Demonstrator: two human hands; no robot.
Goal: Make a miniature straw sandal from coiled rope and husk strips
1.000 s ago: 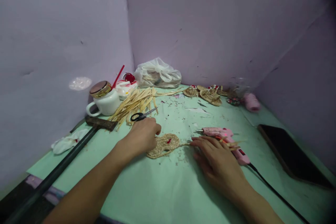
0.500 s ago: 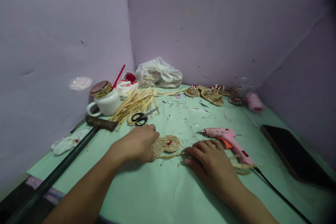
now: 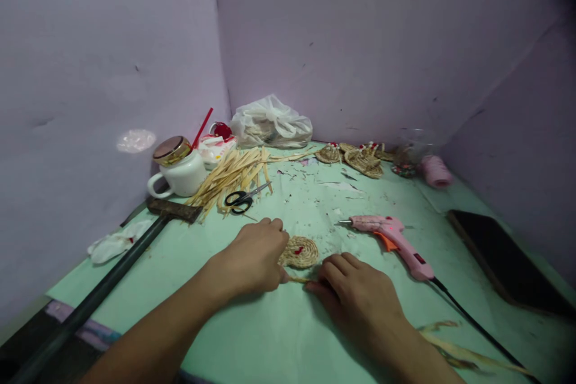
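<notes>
A coiled piece of braided straw cord (image 3: 302,251) with a red spot at its centre lies flat on the green table cover. My left hand (image 3: 257,256) presses down over its left part with the fingers bent, and hides that part. From under my left fingertips a short stretch of straw cord (image 3: 299,279) runs to my right hand (image 3: 355,288), whose thumb and fingers pinch it. Loose straw ends (image 3: 454,348) trail out beyond my right forearm. A pink glue gun (image 3: 391,237) lies to the right of the coil, with its cable running toward me.
Scissors (image 3: 245,198) and straw strips (image 3: 234,171) lie behind my left hand. A hammer (image 3: 173,210) and a white mug (image 3: 185,174) stand left. At the back are a plastic bag (image 3: 272,123) and finished straw pieces (image 3: 363,162); right, a pink spool (image 3: 435,171) and a phone (image 3: 499,258).
The coil and my left hand have shifted right and toward me. My right hand is nearer the left, shortening the visible cord. The loose straw ends have moved toward the lower right.
</notes>
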